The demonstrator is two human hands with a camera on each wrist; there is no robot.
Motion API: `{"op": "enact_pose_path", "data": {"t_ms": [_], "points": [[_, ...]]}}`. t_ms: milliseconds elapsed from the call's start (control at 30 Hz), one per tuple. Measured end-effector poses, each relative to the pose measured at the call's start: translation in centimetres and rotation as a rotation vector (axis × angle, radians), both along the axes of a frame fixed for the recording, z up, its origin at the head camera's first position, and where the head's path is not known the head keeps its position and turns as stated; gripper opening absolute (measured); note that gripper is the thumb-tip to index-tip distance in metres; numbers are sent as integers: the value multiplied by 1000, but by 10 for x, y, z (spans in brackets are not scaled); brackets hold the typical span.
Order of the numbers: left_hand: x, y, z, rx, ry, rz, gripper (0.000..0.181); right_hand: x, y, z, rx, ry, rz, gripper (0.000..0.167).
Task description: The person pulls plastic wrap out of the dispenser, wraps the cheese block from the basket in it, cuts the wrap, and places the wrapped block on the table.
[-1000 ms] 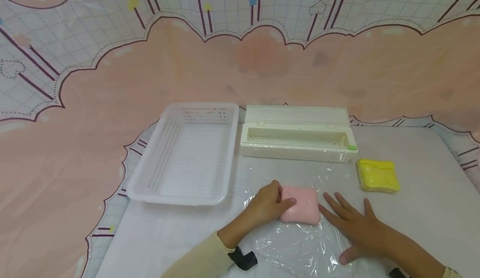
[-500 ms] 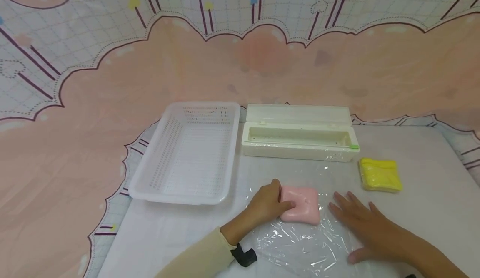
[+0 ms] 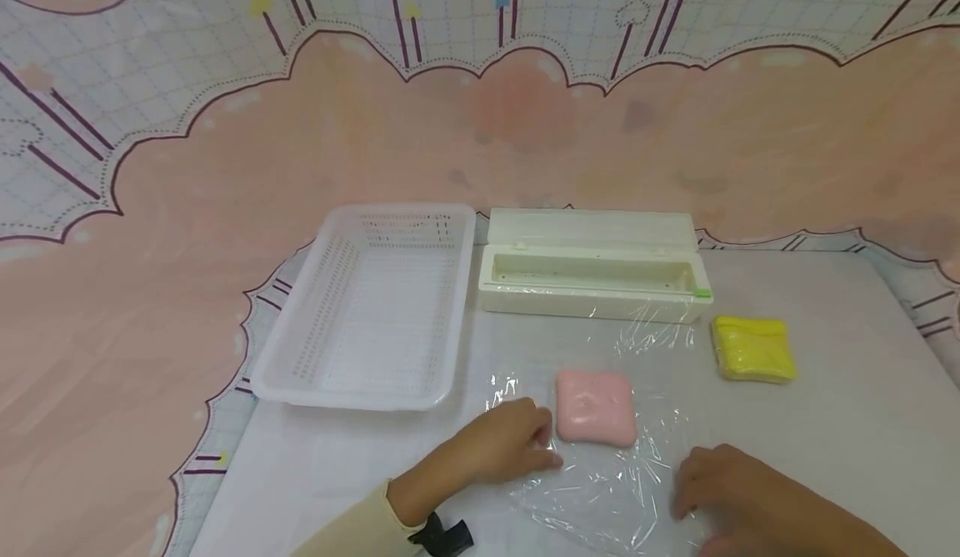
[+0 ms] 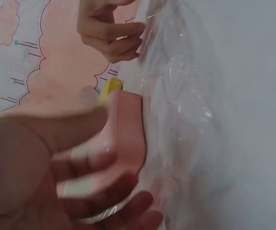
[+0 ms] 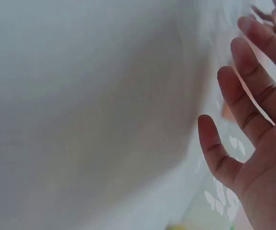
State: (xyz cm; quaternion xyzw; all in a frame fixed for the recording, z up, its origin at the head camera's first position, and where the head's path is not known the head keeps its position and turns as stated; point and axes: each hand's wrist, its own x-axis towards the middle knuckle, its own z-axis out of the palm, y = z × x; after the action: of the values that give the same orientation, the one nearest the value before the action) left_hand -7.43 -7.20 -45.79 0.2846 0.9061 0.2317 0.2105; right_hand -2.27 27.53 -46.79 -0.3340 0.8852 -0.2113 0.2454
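A pink rounded square block [image 3: 596, 408] lies on a sheet of clear cling film [image 3: 622, 490] spread over the white table. My left hand [image 3: 502, 444] is just left of the block, apart from it in the head view, with loosely bent fingers and nothing held. In the left wrist view, the left hand's fingers [image 4: 123, 191] are spread in front of the block. My right hand [image 3: 738, 490] is low over the film's right side. Its fingers [image 5: 246, 103] look relaxed and hold nothing in the right wrist view. Its thumb is hidden there.
Behind the block stands a cream cling film dispenser box [image 3: 596, 300] with its lid up; film runs from its front edge. A white perforated basket [image 3: 360, 323] is at the back left. A yellow film-wrapped block [image 3: 753, 349] lies at the right.
My left hand has let go of the pink block and drawn back to its left and nearer to me. The right hand, spread flat before, has moved nearer with its fingers bent.
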Motion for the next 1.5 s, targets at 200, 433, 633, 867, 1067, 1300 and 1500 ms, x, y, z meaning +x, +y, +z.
{"op": "enact_pose_path", "data": {"t_ms": [200,433,633,867,1067,1300,1500], "points": [[15,-26,-3,-151,159,-366,30,1,-18,-1,21,-20,71,26],[18,-30,-10,-109,304,-402,14,-7,-12,-11,-173,189,233,15],[16,-37,8,13,179,-297,8,-12,0,-7,-263,252,169,17],[4,-40,17,204,164,-93,5,-28,9,14,-113,50,-56,9],[-7,-27,10,297,212,117,5,-44,6,21,-185,95,-194,10],[-15,-10,3,167,307,235,5,-65,1,24,-143,164,-355,14],[-20,-3,-1,-13,318,244,16,-78,0,15,-99,178,-381,16]]}}
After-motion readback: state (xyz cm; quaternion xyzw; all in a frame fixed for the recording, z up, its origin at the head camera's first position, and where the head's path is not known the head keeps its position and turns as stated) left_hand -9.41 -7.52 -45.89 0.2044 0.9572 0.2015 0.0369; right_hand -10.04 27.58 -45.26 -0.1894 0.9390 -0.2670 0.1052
